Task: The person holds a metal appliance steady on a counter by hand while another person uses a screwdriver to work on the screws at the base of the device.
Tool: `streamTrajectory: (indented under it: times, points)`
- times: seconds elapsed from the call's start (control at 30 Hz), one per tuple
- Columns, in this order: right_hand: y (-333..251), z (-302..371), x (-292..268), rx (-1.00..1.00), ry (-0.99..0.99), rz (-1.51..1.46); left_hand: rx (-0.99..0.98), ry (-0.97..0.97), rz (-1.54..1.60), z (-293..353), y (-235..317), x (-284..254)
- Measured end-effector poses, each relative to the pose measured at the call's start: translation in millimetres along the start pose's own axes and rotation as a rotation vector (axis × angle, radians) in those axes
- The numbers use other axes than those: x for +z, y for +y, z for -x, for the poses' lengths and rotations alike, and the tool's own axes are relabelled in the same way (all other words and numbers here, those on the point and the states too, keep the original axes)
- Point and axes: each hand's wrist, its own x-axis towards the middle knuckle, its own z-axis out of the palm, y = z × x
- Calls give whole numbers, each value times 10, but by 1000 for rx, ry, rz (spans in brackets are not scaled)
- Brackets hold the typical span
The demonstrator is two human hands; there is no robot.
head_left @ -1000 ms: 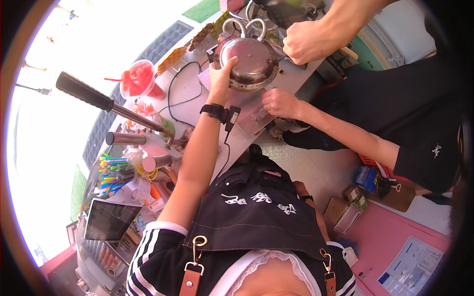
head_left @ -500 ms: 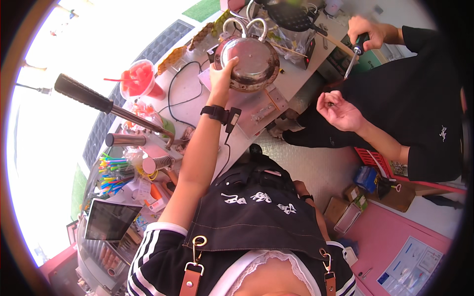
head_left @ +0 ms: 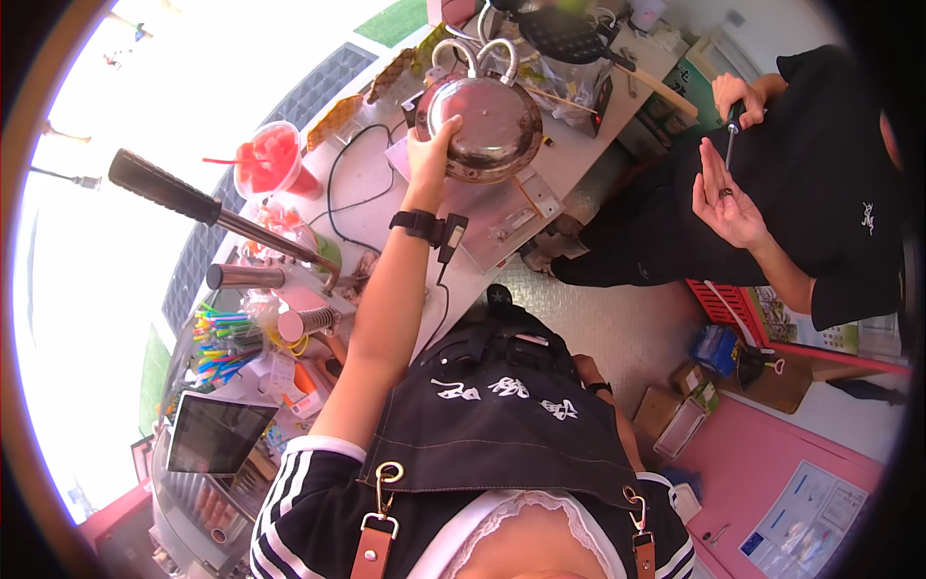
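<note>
My left hand grips the near side of a round, shiny metal appliance with a brown-stained rim, its thumb lying over the top. Curved silver flexible pipes rise from its far edge. Below it is the white worktable; whether the appliance touches the table is hidden. My right hand hangs low beside my dark apron, its fingers mostly hidden. At the right, a co-worker in black holds a screwdriver in one hand, with the other hand raised near its tip.
Left of my arm stand a long-handled lever press, a cup of red fruit pieces and colourful straws. A black cable loops over the table. A wooden-handled black pan is at the back; boxes stand on the floor at right.
The co-worker's hands and screwdriver have shifted right, and the free hand has risen towards the screwdriver's tip. My left hand keeps its hold on the metal appliance, almost unmoved.
</note>
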Motion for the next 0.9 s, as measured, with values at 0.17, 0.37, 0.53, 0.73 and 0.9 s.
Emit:
streamTrajectory:
  times: [0.17, 0.37, 0.53, 0.73, 0.9]
  points:
    - [-23, 0, -8, -9, 0, 51, -7, 14, -1, -47, -50, -52]
    - [209, -100, 96, -120, 48, 109, -15, -9, -22, 22, 30, 7]
    - [267, -140, 141, -162, 68, 88, 4, -5, -26, -3, 11, -12]
    - [255, -150, 142, -187, 103, 113, 4, -15, -54, -45, -25, -36]
    - [268, -132, 151, -164, 125, 89, -12, -51, -35, -8, 17, -45]
